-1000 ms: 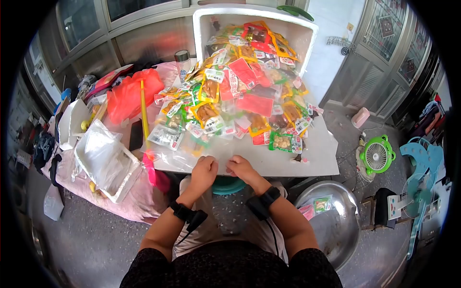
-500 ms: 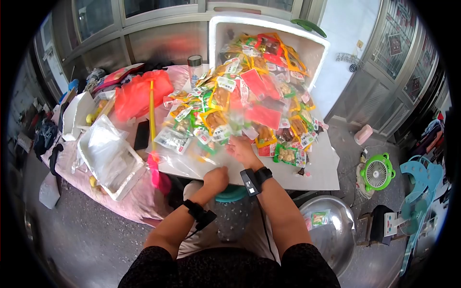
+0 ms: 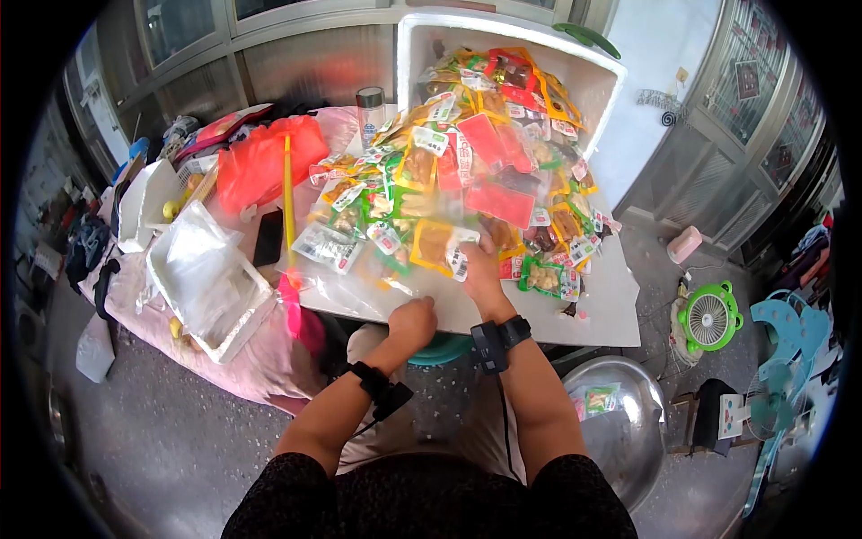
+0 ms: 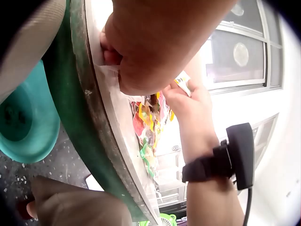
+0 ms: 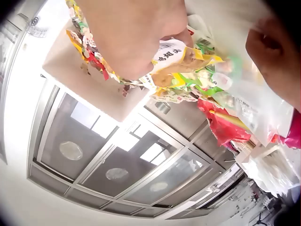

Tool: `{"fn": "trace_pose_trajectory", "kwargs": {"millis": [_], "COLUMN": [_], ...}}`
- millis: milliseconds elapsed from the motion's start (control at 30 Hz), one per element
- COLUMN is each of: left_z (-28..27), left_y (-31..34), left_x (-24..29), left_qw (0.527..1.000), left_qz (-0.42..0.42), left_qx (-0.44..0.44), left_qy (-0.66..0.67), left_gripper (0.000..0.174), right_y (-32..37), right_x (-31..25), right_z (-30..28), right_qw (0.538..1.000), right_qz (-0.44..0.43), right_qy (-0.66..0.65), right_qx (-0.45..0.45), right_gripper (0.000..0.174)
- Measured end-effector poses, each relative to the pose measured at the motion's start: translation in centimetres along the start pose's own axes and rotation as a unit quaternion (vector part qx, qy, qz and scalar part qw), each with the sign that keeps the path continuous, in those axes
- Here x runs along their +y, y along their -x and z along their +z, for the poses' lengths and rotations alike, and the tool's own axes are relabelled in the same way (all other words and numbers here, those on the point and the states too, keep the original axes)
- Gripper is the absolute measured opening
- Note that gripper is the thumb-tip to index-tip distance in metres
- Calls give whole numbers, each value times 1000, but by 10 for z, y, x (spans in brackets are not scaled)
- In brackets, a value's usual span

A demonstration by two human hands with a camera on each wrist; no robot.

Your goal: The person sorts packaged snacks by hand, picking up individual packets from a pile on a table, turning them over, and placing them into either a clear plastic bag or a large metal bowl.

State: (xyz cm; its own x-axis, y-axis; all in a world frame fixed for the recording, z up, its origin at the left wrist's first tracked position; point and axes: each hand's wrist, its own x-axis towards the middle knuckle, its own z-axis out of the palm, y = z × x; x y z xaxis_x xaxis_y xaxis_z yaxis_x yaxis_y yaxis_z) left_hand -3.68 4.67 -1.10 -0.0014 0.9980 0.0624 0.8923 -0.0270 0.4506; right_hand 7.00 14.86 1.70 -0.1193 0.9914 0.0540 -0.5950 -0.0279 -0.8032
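Observation:
My right hand [image 3: 482, 268] pinches a yellow-edged snack packet [image 3: 435, 249] with a white label, over the front of the heap. In the right wrist view this packet [image 5: 170, 66] shows brown food through its window. Low at the table's front edge, my left hand [image 3: 413, 322] is curled, its fingers gripping the edge of a clear plastic bag [image 3: 355, 292] that lies to its left. Thin film shows beside the curled fingers in the left wrist view. Beyond both hands, a heap of snack packets [image 3: 417, 171] spills across the white tabletop [image 3: 602, 314].
A white foam box [image 3: 409, 67] lies on its side behind the heap. Left of it are a glass bottle [image 3: 370, 112], a red plastic bag [image 3: 269, 157], a black phone [image 3: 268, 237] and a foam tray [image 3: 242, 328]. A metal basin [image 3: 628, 449] stands on the floor at right.
My right hand has reached from the table edge to the heap and taken hold of a yellow-edged packet. The left hand stays low at the edge. The head view has shifted slightly.

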Motion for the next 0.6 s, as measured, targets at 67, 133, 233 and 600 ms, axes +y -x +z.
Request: {"fn": "trace_pose_trajectory", "kwargs": {"millis": [67,133,233,600], "left_z": [4,7,14,11], "left_y": [1,0,-6,-2], "left_x": [1,4,8,32], "left_qw": [999,998,995,982], "left_qz": [14,34,36,40], "left_qx": [23,43,46,-11], "left_qy": [18,36,79,182], "left_gripper": [14,14,14,28], "right_y": [16,45,82,96], "right_x": [-14,-40,-61,-37], "right_z": [-34,-48,-63,-98], "right_qw": [1000,999,995,993], "right_qz": [-12,-23,-42,101], "right_qy": [17,-33,-46,-27], "right_qx": [-22,-6,77,52], "right_gripper": [20,20,15,16]}}
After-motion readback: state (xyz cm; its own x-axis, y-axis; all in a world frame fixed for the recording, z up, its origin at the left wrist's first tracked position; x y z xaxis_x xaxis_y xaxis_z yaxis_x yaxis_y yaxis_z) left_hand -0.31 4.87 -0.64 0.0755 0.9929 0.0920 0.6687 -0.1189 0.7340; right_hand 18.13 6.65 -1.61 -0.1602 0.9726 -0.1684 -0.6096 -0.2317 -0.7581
